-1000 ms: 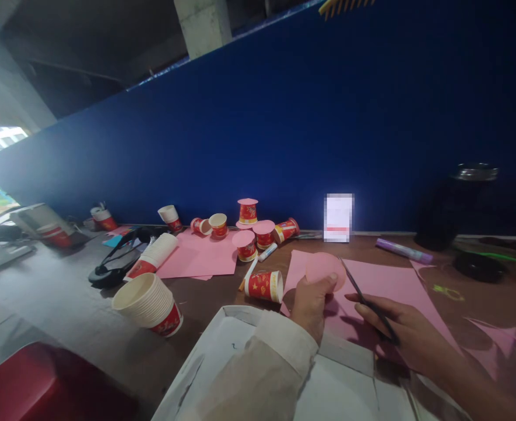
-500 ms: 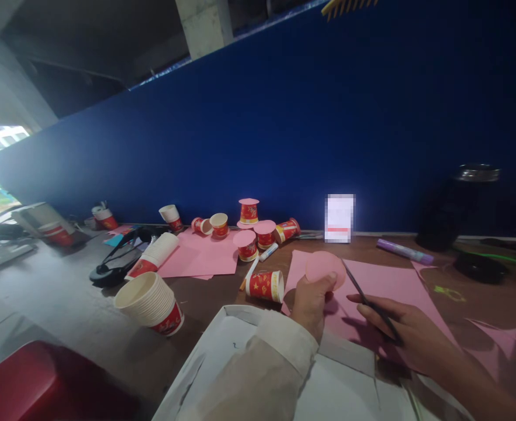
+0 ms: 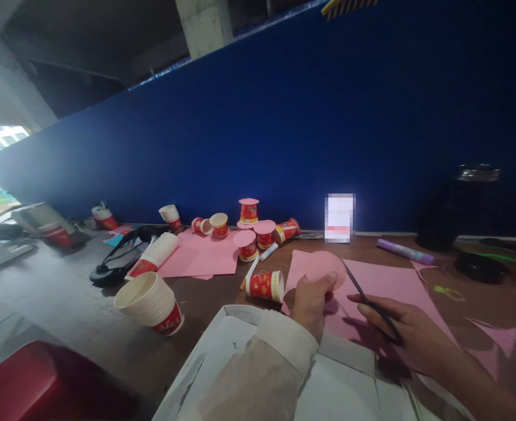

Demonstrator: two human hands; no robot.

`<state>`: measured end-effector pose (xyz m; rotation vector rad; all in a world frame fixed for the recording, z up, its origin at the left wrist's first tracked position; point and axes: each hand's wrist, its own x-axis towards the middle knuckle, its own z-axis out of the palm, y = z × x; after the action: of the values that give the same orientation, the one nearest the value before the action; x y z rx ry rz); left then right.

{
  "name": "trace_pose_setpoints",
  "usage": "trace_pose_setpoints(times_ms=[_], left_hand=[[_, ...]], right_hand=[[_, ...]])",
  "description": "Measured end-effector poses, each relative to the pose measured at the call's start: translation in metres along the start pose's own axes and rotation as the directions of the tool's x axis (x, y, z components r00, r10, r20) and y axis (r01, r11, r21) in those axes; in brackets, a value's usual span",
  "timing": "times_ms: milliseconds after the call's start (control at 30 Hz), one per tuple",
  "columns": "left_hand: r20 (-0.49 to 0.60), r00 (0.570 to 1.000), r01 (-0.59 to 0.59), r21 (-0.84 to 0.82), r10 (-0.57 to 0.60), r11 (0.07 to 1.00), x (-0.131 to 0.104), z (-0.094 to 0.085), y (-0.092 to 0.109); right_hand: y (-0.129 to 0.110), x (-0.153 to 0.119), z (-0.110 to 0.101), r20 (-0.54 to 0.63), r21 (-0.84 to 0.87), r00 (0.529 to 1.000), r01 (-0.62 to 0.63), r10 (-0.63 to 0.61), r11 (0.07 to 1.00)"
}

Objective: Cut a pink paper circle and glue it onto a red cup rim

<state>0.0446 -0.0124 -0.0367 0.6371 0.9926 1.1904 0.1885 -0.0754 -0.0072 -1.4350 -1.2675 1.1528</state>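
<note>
Between the thumb and fingers of my left hand is a round pink paper disc. My right hand grips dark scissors, whose blades point up and left toward the disc's right edge. Under both hands lies a pink sheet. A red paper cup rests on its side left of my left hand. Farther back, several red cups, one of them the near cup, carry pink discs on their ends.
A tall stack of paper cups leans at the left, near black headphones. Another pink sheet lies behind. A purple tube and a black round object are at the right. A white box stands in front.
</note>
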Motion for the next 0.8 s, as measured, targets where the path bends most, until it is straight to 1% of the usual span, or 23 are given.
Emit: trace_pose_setpoints(times_ms=[167,300,467,533,700,800], left_hand=[[0.005,1.000,0.007,-0.025,-0.007,1.000,0.002,0.000,-0.001],[0.019,1.000,0.002,-0.044,-0.001,0.999,0.002,0.000,-0.001],[0.007,1.000,-0.006,-0.059,0.007,0.998,0.002,0.000,0.000],[0.001,1.000,-0.009,-0.074,0.009,0.997,0.002,0.000,0.000],[-0.001,1.000,-0.005,-0.082,0.005,0.997,0.002,-0.001,0.001],[0.006,1.000,-0.009,-0.097,0.010,0.995,0.002,-0.001,0.001]], right_hand=[[0.000,0.002,-0.003,-0.006,-0.003,1.000,0.024,-0.024,1.000],[-0.004,0.002,-0.005,0.049,-0.006,0.999,-0.022,0.022,1.000],[-0.008,0.002,-0.005,0.046,0.009,0.999,-0.021,0.020,1.000],[-0.006,0.000,-0.003,0.032,0.002,0.999,-0.008,0.008,1.000],[0.005,-0.008,0.009,-0.057,0.049,0.997,0.053,-0.050,0.997],[0.009,-0.011,0.012,-0.075,0.039,0.995,0.066,-0.063,0.997]])
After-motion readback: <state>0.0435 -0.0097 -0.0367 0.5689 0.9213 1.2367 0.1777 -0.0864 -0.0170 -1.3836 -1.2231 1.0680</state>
